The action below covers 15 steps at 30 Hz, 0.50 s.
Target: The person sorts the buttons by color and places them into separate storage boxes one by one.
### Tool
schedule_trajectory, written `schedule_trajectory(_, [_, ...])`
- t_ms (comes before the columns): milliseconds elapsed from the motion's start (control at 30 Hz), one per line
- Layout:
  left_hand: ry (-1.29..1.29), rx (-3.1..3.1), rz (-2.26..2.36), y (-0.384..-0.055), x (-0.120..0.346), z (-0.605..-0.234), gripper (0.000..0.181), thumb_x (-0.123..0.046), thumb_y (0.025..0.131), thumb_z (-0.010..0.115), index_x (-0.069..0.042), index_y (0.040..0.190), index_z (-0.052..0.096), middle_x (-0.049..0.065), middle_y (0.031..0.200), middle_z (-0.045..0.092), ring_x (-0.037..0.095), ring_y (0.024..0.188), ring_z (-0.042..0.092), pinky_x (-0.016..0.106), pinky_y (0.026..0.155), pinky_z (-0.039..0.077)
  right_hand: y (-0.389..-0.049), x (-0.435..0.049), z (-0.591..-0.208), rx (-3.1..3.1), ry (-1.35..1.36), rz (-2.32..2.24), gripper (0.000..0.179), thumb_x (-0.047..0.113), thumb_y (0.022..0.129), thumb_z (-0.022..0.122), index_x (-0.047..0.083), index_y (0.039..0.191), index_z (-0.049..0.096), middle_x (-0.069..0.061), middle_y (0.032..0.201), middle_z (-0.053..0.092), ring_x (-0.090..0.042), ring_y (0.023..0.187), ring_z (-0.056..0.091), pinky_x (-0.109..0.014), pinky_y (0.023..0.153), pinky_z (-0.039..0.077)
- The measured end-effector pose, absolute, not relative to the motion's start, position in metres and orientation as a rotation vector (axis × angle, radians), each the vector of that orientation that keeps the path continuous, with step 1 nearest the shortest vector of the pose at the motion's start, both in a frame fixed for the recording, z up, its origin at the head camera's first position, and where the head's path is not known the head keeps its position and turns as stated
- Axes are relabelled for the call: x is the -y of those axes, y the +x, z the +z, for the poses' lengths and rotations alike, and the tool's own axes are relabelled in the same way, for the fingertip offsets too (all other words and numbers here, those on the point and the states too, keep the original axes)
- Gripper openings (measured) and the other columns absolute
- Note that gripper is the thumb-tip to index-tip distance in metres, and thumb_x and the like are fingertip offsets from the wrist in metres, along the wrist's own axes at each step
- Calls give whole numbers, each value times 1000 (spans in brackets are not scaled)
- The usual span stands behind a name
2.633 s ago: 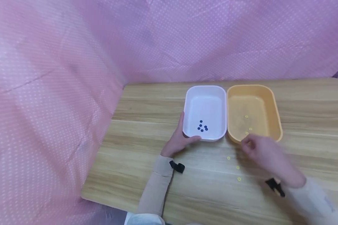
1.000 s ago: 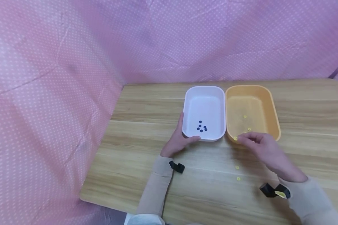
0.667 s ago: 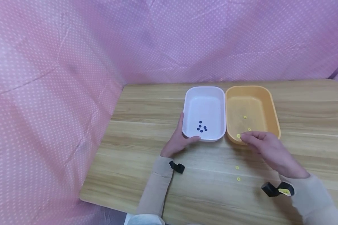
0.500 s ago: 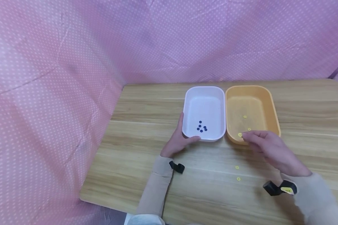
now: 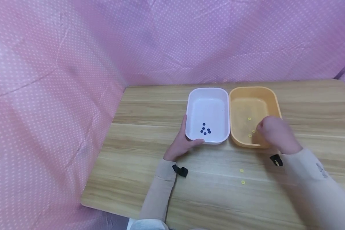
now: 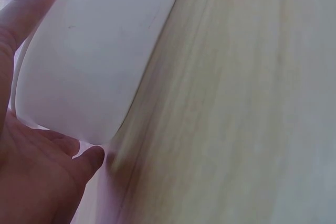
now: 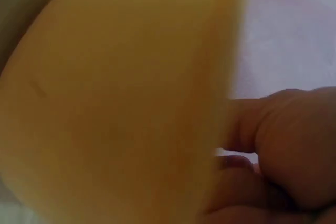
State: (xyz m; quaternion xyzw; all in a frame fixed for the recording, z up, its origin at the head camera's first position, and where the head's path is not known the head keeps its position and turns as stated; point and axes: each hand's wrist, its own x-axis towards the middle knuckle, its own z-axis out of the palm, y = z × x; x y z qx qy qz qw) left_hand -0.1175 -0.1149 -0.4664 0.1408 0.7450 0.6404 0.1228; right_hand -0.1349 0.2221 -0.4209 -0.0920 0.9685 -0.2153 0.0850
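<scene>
My left hand [image 5: 179, 145] holds the near left corner of a white tub [image 5: 208, 108], thumb along its front edge. Several dark blue buttons [image 5: 205, 129] lie in that tub. In the left wrist view, the fingers [image 6: 31, 11] touch the tub's outer wall. My right hand [image 5: 277, 132] is over the near right part of a yellow tub [image 5: 254, 102], its fingers curled together in a pinch. The yellow button pinched a moment ago is hidden now. Inside the yellow tub, yellow buttons [image 5: 249, 118] show. The right wrist view has the tub wall covering the fingertips.
Two yellow buttons [image 5: 241, 170] lie on the wooden table [image 5: 212, 198] in front of the yellow tub. Both tubs stand side by side, touching. A pink dotted cloth [image 5: 172, 41] hangs behind and to the left of the table.
The right hand took a yellow button from the table, held it at the yellow tub's near rim, then moved right and farther in over the tub. The left hand has kept its place.
</scene>
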Motion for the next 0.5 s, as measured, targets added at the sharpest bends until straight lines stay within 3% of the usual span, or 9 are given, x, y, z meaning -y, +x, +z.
schedule_trajectory(67, [406, -2193, 1855, -118, 114, -467, 119, -15, 79, 82, -20, 156, -8, 15, 156, 25, 35, 131, 40, 51, 112, 26, -137, -222, -426, -2863, -271, -583, 23, 8, 73, 48, 14, 51, 42, -3, 55, 43, -22, 52, 41, -34, 46, 33])
schedule_trajectory(200, [411, -2208, 1842, -118, 114, -466, 118, -17, 79, 82, -20, 156, -8, 14, 155, 29, 33, 129, 44, 47, 111, 29, -139, -222, -431, -2844, -237, -568, 15, 9, 67, 58, 11, 54, 51, -7, 60, 52, -26, 54, 47, -36, 44, 37])
schedule_trajectory(367, [427, -2192, 1858, -119, 114, -465, 117, -14, 79, 82, -25, 156, -6, 15, 152, 33, 34, 128, 45, 48, 110, 29, -141, -224, -433, -2863, -265, -603, 17, 11, 73, 58, 10, 56, 56, -6, 61, 54, -27, 55, 48, -39, 44, 39])
schedule_trajectory(500, [432, -2199, 1851, -118, 114, -464, 117, -15, 79, 82, -23, 156, -6, 16, 152, 33, 34, 128, 45, 49, 111, 29, -138, -227, -429, -2867, -208, -666, 25, 11, 84, 48, 6, 61, 56, -9, 62, 53, -27, 57, 49, -38, 45, 38])
